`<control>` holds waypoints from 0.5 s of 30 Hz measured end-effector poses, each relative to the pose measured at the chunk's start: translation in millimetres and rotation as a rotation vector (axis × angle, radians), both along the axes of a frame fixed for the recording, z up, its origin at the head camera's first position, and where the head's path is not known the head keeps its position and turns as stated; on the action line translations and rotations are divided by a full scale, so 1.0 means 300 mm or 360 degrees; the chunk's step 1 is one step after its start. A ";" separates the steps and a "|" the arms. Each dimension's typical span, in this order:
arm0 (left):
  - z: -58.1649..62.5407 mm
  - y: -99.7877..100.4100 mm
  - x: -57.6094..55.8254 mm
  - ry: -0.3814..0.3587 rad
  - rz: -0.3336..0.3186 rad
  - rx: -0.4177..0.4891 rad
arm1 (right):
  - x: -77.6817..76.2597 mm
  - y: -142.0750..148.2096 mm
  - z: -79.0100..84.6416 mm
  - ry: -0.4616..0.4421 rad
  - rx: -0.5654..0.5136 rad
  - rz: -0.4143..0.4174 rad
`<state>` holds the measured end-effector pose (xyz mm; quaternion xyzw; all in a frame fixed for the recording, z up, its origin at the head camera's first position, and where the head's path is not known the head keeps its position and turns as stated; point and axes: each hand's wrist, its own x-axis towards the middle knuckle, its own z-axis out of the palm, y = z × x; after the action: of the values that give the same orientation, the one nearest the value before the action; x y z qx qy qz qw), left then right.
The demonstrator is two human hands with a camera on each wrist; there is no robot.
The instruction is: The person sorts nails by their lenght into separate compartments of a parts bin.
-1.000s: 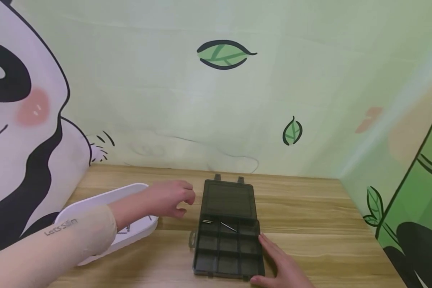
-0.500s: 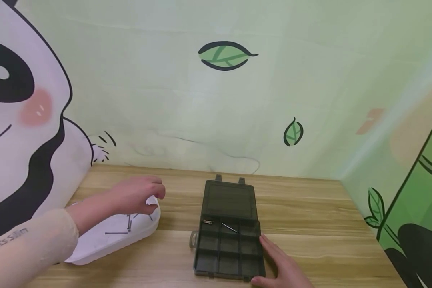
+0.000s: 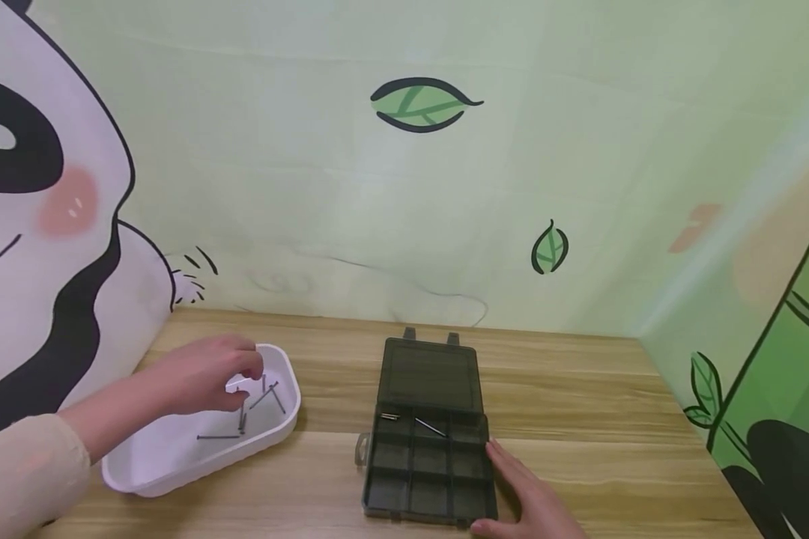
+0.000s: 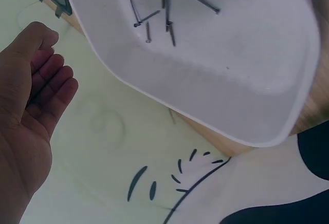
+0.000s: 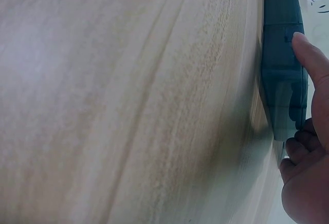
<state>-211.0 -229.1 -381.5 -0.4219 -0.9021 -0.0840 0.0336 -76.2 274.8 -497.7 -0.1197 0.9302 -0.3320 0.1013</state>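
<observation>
Loose screws: several dark metal ones, crossing and touching in a cluster towards the right end of the white tray, on its floor; one lies a little to the near side.
White tray: long, rounded at the ends, left of the case and apart from it; its raised wall surrounds the screws.
Left hand: over the tray's far side, apart from the screws; fingers loosely bent, thumb clear of the index finger, a moderate gap between.
In the way: that hand and its forearm cover the tray's far left part in the head view.
Right hand: thumb and index finger set wide, resting against the case's near right corner and right side.
Dark case: see-through plastic, compartments three by three; short metal pieces in the back left one, a long screw in the back middle.
Lid: swung back, away from the person.
Table: wood-grained.
Backdrop: pale green, with panda and leaf drawings.
</observation>
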 end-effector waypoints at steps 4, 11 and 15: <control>-0.026 -0.037 0.011 -0.0026 0.0060 -0.0026 | 0.001 0.003 -0.002 0.0023 0.0017 0.0006; -0.083 -0.081 0.026 -0.0050 0.0092 -0.0049 | 0.001 0.006 -0.002 0.0077 0.0009 0.0053; -0.113 -0.096 0.034 -0.0163 0.0195 -0.0114 | 0.002 0.007 -0.002 0.0066 0.0014 0.0040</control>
<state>-200.8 -258.0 -415.4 -0.3620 -0.9292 -0.0708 -0.0225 -75.7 276.9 -498.3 -0.1378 0.9320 -0.3239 0.0868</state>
